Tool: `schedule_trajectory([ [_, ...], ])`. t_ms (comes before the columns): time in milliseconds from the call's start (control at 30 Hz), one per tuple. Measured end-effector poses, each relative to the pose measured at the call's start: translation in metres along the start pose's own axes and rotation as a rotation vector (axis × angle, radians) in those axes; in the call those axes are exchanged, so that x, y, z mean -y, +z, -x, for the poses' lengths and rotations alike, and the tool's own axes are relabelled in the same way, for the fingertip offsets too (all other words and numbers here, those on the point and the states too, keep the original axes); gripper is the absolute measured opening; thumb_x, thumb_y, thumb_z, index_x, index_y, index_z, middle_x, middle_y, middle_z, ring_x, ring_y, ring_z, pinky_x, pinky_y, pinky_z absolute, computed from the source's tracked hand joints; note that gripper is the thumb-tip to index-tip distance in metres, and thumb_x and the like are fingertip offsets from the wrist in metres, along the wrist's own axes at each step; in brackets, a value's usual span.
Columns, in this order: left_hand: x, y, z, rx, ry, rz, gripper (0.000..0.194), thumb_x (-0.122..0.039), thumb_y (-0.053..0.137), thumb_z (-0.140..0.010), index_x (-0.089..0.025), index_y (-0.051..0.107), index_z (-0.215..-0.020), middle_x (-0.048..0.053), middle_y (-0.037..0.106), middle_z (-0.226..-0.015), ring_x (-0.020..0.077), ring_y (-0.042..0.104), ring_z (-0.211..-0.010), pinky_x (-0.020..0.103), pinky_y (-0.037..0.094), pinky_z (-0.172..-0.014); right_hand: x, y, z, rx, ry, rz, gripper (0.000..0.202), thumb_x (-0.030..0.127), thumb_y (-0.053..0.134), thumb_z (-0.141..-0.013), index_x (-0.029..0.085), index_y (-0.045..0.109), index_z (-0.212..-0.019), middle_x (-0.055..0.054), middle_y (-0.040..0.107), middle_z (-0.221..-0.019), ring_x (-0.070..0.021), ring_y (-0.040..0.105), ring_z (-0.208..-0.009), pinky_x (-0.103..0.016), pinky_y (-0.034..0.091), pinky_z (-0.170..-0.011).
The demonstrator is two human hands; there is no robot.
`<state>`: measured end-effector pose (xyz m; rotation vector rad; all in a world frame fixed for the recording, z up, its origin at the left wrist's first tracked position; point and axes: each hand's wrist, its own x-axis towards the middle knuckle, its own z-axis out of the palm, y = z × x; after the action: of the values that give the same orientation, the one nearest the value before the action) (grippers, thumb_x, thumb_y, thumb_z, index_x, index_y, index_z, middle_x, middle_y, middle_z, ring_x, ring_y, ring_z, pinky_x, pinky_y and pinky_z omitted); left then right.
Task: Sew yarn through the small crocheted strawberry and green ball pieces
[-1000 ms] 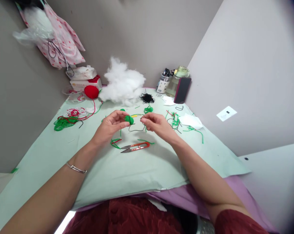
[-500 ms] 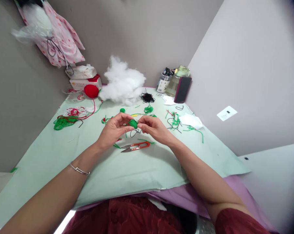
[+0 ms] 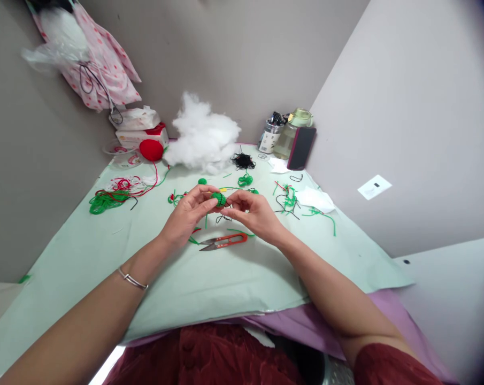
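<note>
Between my two hands is a small green crocheted ball (image 3: pixel 218 199). My left hand (image 3: pixel 189 214) pinches it from the left with thumb and fingers. At its right side my right hand (image 3: pixel 254 215) is closed, fingertips together beside the ball; what they hold is too small to make out. Under the hands lies a black thread loop (image 3: pixel 224 218). Nearer to me on the table, orange-handled thread snips (image 3: pixel 224 242) lie with blades pointing left, beside short green and red yarn ends (image 3: pixel 193 239).
White stuffing (image 3: pixel 204 133) is heaped at the back. A red yarn ball (image 3: pixel 151 150) and green yarn (image 3: pixel 107 202) lie left. Black thread (image 3: pixel 243 160), yarn scraps (image 3: pixel 289 198), white paper (image 3: pixel 316 199), a phone (image 3: pixel 301 148) and a bottle (image 3: pixel 284 141) are right of centre.
The green ball has turned and risen slightly between my fingers. My right fingertips have shifted a little away from its front. Objects on the table stay put.
</note>
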<state>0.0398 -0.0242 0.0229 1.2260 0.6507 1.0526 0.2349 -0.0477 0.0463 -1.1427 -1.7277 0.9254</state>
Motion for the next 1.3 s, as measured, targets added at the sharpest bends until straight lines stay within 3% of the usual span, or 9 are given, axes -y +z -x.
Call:
schedule_trajectory([
  [167,-0.0041,0.0030,0.0012,-0.012,-0.028,0.035,0.027,-0.031,0.077,-0.083,-0.023,0.069,-0.108,0.002,0.068,-0.106,0.0172,0.065,-0.101,0.035,0.051,-0.099,0.0010,0.0024,0.0009,-0.016,-0.030,0.057,0.017,0.031,0.065,-0.088,0.017,0.068,-0.079,-0.002,0.061,-0.078,-0.0119,0.048,-0.067,-0.027,0.039,-0.062],
  [400,-0.0062,0.0023,0.0000,-0.024,-0.077,0.099,0.027,-0.030,0.079,-0.081,-0.021,0.065,-0.102,0.001,0.069,-0.093,0.0158,0.068,-0.092,0.038,0.052,-0.101,0.0047,0.0029,0.0022,0.009,0.056,0.013,0.024,0.040,0.066,-0.087,0.018,0.062,-0.078,0.001,0.054,-0.068,-0.0112,0.041,-0.061,-0.027,0.033,-0.057],
  [533,-0.0079,0.0054,0.0012,-0.086,-0.132,0.119,0.029,-0.029,0.083,-0.076,-0.019,0.061,-0.093,-0.003,0.064,-0.083,0.0116,0.067,-0.080,0.029,0.055,-0.088,0.0015,0.0038,0.0019,-0.032,0.020,0.056,0.030,0.044,0.074,-0.083,0.020,0.056,-0.082,0.005,0.047,-0.066,-0.0110,0.038,-0.060,-0.027,0.032,-0.057],
  [633,-0.0076,0.0081,0.0028,-0.081,-0.151,0.088,0.031,-0.030,0.083,-0.077,-0.019,0.060,-0.094,-0.004,0.063,-0.084,0.0104,0.066,-0.080,0.026,0.054,-0.083,-0.0008,0.0039,0.0016,0.001,-0.038,0.107,0.029,0.042,0.071,-0.087,0.021,0.052,-0.082,0.005,0.044,-0.067,-0.0108,0.036,-0.061,-0.026,0.031,-0.058],
  [867,-0.0044,0.0070,0.0016,-0.009,-0.125,0.134,0.028,-0.031,0.082,-0.079,-0.019,0.060,-0.093,-0.001,0.068,-0.087,0.0141,0.069,-0.086,0.036,0.055,-0.096,0.0021,-0.0034,0.0014,0.131,-0.027,-0.015,0.024,0.040,0.058,-0.095,0.020,0.052,-0.084,0.004,0.046,-0.069,-0.0117,0.042,-0.063,-0.026,0.034,-0.059],
  [1000,-0.0046,0.0047,0.0008,-0.001,-0.144,0.147,0.029,-0.031,0.081,-0.079,-0.020,0.065,-0.100,0.000,0.071,-0.091,0.0141,0.069,-0.083,0.034,0.057,-0.091,0.0018,-0.0057,0.0002,0.127,-0.006,-0.059,0.021,0.038,0.058,-0.094,0.019,0.055,-0.085,0.003,0.051,-0.072,-0.0112,0.044,-0.063,-0.027,0.036,-0.060],
  [1133,-0.0054,0.0041,0.0009,0.002,-0.144,0.141,0.032,-0.031,0.079,-0.081,-0.020,0.068,-0.109,0.004,0.073,-0.102,0.0151,0.070,-0.084,0.033,0.056,-0.089,0.0008,-0.0036,-0.0009,0.107,0.044,-0.098,0.028,0.045,0.061,-0.091,0.018,0.059,-0.087,0.001,0.054,-0.075,-0.0105,0.043,-0.062,-0.026,0.036,-0.058],
  [1300,-0.0035,0.0051,0.0011,-0.005,-0.104,0.153,0.027,-0.032,0.076,-0.084,-0.021,0.066,-0.107,0.003,0.074,-0.099,0.0151,0.069,-0.087,0.033,0.053,-0.093,-0.0022,0.0018,-0.0013,0.060,0.086,-0.070,0.033,0.049,0.073,-0.081,0.017,0.064,-0.083,0.006,0.042,-0.061,-0.0095,0.032,-0.057,-0.026,0.025,-0.054],
])
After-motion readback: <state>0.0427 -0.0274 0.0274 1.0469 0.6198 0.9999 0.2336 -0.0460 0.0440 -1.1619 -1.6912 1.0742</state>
